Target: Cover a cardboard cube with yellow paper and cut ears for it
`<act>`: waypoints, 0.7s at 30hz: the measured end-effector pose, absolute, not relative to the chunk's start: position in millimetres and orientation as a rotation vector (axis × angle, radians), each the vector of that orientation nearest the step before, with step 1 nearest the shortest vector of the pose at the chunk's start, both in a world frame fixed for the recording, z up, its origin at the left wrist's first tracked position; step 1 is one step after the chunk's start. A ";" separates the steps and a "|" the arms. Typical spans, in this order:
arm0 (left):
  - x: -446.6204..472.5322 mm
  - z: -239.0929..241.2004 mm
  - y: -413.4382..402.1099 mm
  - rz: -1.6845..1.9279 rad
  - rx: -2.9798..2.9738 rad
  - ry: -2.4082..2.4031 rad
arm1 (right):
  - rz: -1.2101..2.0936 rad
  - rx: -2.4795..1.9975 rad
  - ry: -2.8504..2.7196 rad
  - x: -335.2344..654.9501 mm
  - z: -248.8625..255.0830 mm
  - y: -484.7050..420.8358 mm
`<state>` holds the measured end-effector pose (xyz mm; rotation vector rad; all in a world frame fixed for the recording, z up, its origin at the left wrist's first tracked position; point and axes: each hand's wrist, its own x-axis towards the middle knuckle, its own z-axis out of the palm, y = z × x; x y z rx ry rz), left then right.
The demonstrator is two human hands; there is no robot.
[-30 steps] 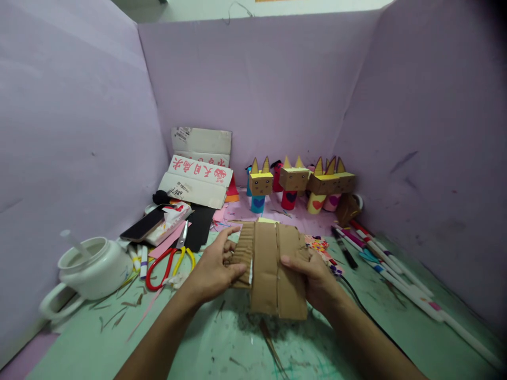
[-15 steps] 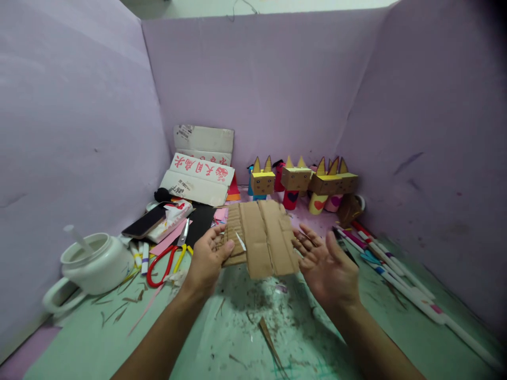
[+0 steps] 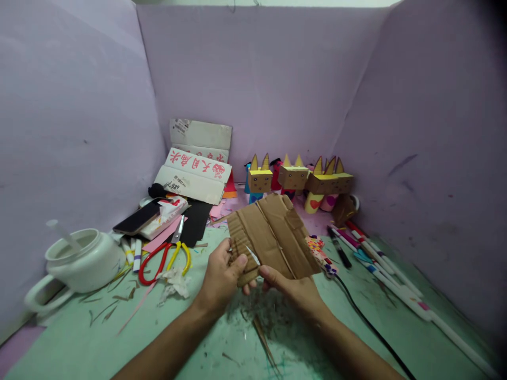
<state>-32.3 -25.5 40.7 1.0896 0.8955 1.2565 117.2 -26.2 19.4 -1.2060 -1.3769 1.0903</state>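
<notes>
A creased brown piece of cardboard (image 3: 273,232) is held tilted above the table, with exposed ridges along its left part. My left hand (image 3: 223,272) grips its lower left corner, thumb on top and fingers underneath. My right hand (image 3: 295,293) pinches the lower edge, its thumb on the near side and its other fingers mostly hidden behind. Between the two thumbs a thin white sliver (image 3: 252,255) shows on the cardboard's surface; whether it is a tear or a scrap I cannot tell.
Left of my hands lie scissors (image 3: 166,258), crumpled tissue (image 3: 175,284), a phone (image 3: 138,215) and a white teapot-like pot (image 3: 85,264). Cardboard figures (image 3: 293,178) stand at the back. Markers (image 3: 390,274) and a black cable (image 3: 368,322) lie right; cardboard strips (image 3: 263,340) lie in front.
My right hand has gone from open beside the cardboard to gripping its lower edge. The cardboard has turned and tilted, uncovering a colourful item with a black cable on the right.
</notes>
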 end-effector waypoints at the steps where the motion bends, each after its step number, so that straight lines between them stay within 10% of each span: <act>1: -33.3 43.1 -26.1 1.245 1.083 0.911 | 1.065 -1.219 -1.452 120.0 20.4 -25.7; 21: -70.6 67.0 -26.1 0.669 0.830 0.554 | 0.309 -0.796 -1.659 149.3 37.8 -10.1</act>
